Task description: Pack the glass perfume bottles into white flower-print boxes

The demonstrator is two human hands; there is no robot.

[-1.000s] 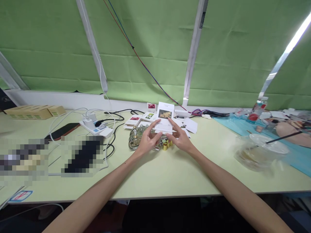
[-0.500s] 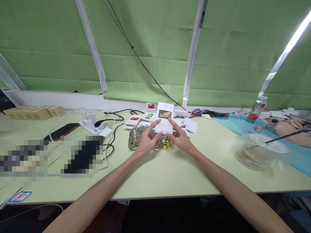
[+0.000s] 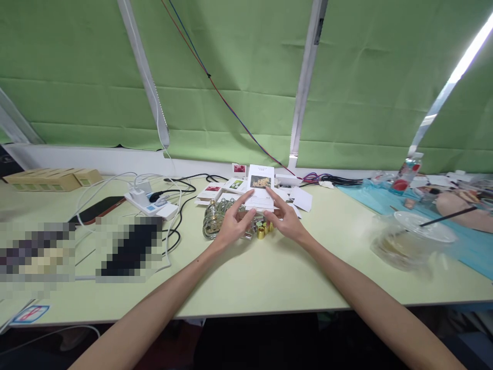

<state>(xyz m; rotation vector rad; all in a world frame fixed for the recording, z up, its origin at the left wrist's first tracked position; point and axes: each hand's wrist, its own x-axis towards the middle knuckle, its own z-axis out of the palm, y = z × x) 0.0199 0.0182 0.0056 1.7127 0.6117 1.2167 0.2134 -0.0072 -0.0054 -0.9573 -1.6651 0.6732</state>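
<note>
Both hands hold a white box (image 3: 262,197) with a flower picture on its front, tilted up above the table. My left hand (image 3: 234,220) grips its left edge between thumb and fingers. On the right edge, my right hand (image 3: 287,218) has the same kind of pinch. Just left of and partly behind my left hand stand several glass bottles (image 3: 212,221) with metallic tops. Small gold caps (image 3: 261,232) lie below the box, between the hands. Behind are more white printed boxes (image 3: 211,191), some with red or green pictures, and flattened white card (image 3: 302,199).
A power strip (image 3: 148,204) with plugs and tangled cables lies to the left, near a dark phone-like object (image 3: 102,209). Brown cartons (image 3: 50,179) stand at the far left. To the right are a lidded plastic tub (image 3: 404,244) with a black straw, a blue sheet (image 3: 370,198) and a bottle (image 3: 409,172).
The top of the box sits slightly lower and appears tilted back a little more. Both hands keep their hold in nearly the same place.
</note>
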